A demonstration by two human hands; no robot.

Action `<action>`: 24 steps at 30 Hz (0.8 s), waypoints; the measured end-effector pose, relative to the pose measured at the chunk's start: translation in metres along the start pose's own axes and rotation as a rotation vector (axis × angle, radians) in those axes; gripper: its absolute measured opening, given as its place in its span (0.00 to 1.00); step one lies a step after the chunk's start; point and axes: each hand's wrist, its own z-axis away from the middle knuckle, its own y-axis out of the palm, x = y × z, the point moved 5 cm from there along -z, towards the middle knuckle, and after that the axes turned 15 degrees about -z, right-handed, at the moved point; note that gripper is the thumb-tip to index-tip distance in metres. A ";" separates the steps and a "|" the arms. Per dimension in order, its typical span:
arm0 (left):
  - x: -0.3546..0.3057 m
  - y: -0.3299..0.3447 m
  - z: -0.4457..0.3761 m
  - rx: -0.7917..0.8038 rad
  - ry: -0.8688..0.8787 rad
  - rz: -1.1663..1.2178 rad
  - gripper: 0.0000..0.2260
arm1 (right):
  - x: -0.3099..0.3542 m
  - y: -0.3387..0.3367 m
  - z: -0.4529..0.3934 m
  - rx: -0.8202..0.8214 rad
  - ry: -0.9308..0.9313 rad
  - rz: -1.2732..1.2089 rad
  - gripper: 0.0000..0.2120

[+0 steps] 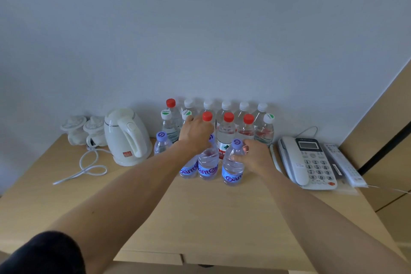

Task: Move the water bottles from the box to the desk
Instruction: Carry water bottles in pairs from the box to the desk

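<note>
Already many bottles (225, 118) stand beside the kettle (126, 135) on the worktop (200, 218); right hand (255, 157) fingers grasp a purple-capped bottle (233, 162), left hand (195, 133) fingers' hold unclear; no box visible.

Pale wooden desk (211, 213) against wall: clustered clear plastic water bottles (225, 138), white electric kettle (126, 138), white corded telephone (308, 162).

Soft, even daylight is filling the scene, casting only faint shadows on the tabletop (211, 211); wide-angle distortion is bending the edges, and everything is looking slightly soft.
</note>
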 end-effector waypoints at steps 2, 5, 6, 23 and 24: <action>0.000 0.001 0.001 0.000 0.000 0.018 0.13 | 0.001 0.002 -0.001 -0.012 0.000 0.000 0.18; -0.002 0.000 0.004 -0.012 0.008 0.003 0.15 | 0.003 0.007 -0.003 -0.043 -0.017 -0.027 0.17; -0.003 0.000 0.006 -0.015 0.014 -0.009 0.15 | 0.003 0.009 -0.004 -0.054 -0.023 -0.029 0.15; 0.000 0.004 0.013 -0.043 -0.072 -0.012 0.09 | 0.010 0.005 -0.011 -0.026 -0.055 -0.044 0.22; 0.000 0.004 0.012 -0.043 -0.072 -0.011 0.09 | 0.010 0.004 -0.010 -0.019 -0.064 -0.044 0.22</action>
